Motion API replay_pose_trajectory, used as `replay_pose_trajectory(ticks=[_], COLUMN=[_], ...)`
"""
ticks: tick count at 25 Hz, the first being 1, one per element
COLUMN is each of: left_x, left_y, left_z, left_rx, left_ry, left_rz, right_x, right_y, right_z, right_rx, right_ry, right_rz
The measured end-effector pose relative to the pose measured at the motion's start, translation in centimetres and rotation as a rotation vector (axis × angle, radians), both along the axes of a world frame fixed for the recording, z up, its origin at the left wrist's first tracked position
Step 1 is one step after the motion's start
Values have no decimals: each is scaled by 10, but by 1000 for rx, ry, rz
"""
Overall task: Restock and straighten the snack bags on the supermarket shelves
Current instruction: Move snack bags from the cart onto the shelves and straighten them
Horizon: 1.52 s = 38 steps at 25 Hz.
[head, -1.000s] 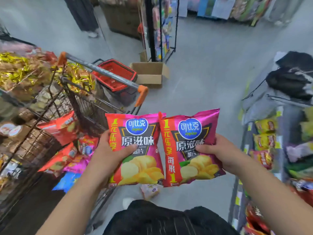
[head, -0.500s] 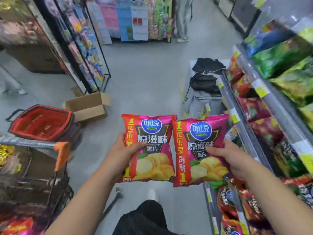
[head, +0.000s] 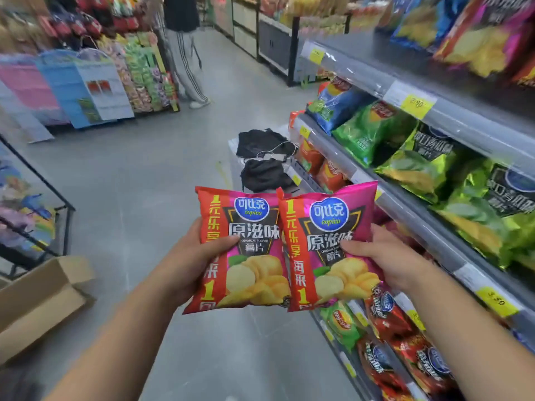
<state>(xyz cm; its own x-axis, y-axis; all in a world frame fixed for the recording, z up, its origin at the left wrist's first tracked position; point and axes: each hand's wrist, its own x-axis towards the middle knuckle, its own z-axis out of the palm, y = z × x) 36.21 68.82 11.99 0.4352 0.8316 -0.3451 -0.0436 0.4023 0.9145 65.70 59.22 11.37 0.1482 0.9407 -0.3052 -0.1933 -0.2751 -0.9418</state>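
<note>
- left thumb (head: 223, 243) lies flat across the front of the left chip bag (head: 249, 273), about mid-height; the other fingers are behind the bag, so can't tell their spread
- left hand (head: 197, 259) pinches that bag by its left edge, thumb in front, fingers behind
- right thumb (head: 354, 248) presses on the front of the right chip bag (head: 324, 256); one fingertip wraps round the bag's right edge, the rest are hidden behind
- right hand (head: 388, 261) grips that bag by its right side
- both bags are pink/red with a blue oval logo and a crisp picture, upright, fronts to the camera
- bags sit side by side and touch; the right bag's left edge overlaps the left bag's right edge
- neither bag is on a shelf: both are held in the aisle above the grey floor (head: 139, 183), the right one just in front of the shelf rail (head: 419, 224)
- shelving runs down the right side; the middle tier holds a blue bag (head: 335, 105), green bags (head: 370, 134) and lime/black bags (head: 428, 160)
- the lower tier, under the right hand, holds red bags (head: 388, 316) and a small green bag (head: 341, 322)
- yellow price tags (head: 417, 104) are on the rails
- black clothing pile (head: 263, 157) lies at the shelf end, beyond the bags
- open cardboard box (head: 37, 302) is on the floor at left
- a person in striped trousers (head: 185, 59) stands far up the aisle beside a display rack (head: 86, 88)
</note>
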Motion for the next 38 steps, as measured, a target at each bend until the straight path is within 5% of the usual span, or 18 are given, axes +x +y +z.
replay_pose_trajectory(ticks=[8,22,38], left_x=[69,220,330], left_y=[97,207,311], left_z=[39,146,188], left_rx=[53,248,233], left_ry=[-88,-162,-204], left_rz=[-236,-323,-579], right_x=[45,152,206], right_y=[30,97,139], right_z=[41,177,209], right_rx=[90,240,218], right_ry=[0,-205,-182], right_rz=[-266,-407,-907])
